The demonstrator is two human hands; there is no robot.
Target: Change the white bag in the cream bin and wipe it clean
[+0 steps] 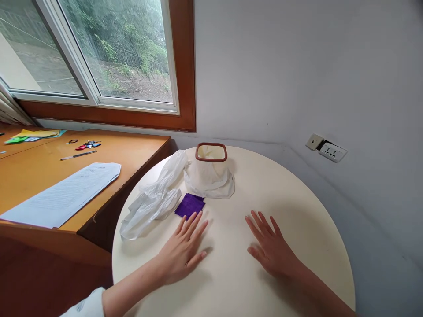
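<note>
My left hand is held palm down over the round white table, fingers spread, holding nothing. Its fingertips reach the near edge of a folded purple cloth; whether they touch it I cannot tell. On the right, my right hand is also palm down with its fingers apart and nothing in it. Beyond the cloth stands a small bin with a brown rim, a whitish plastic bag lining it and hanging down around its outside. A crumpled white plastic bag lies left of the cloth.
An orange-brown desk adjoins at the left, bearing a stack of papers, a pen, keys and coloured sheets. A window is above it. The wall behind the table carries a socket.
</note>
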